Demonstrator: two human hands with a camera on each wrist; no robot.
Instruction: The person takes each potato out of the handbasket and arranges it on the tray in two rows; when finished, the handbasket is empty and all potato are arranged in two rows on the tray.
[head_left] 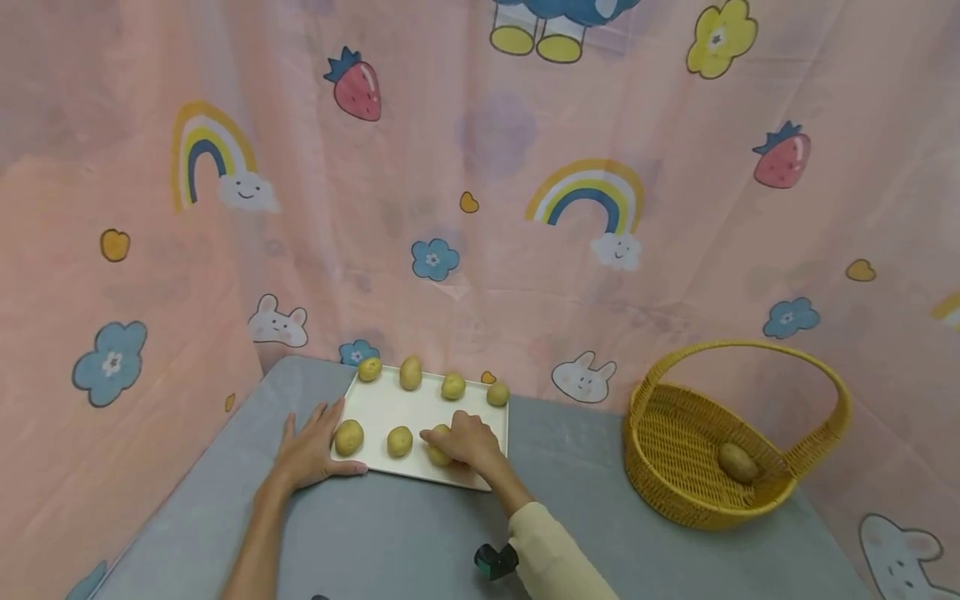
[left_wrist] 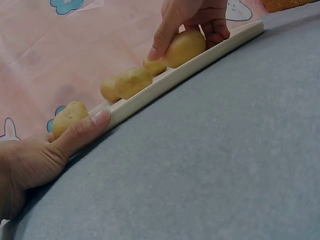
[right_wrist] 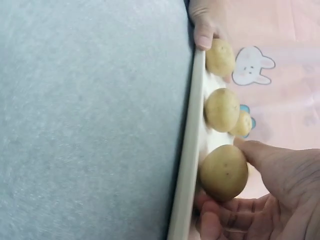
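Note:
A white rectangular tray (head_left: pixel 405 410) lies on the table, with potatoes in two rows. In the front row, my right hand (head_left: pixel 474 442) pinches the rightmost potato (right_wrist: pixel 224 172) between thumb and fingers, at the tray's surface. To its left on the tray are a middle potato (head_left: pixel 400 442) and a left potato (head_left: pixel 348 437). Several more, such as the far-right potato (head_left: pixel 497 393), line the back edge. My left hand (head_left: pixel 307 450) rests at the tray's front left corner, fingers spread along the side and thumb (left_wrist: pixel 101 118) against the front rim.
To the right stands a yellow wicker basket (head_left: pixel 675 500) with a tall arched handle and one potato (head_left: pixel 738 462) inside. A pink patterned curtain (head_left: pixel 495 317) hangs behind the grey table (head_left: pixel 390 542). Beside my right sleeve is a small dark device (head_left: pixel 495 562).

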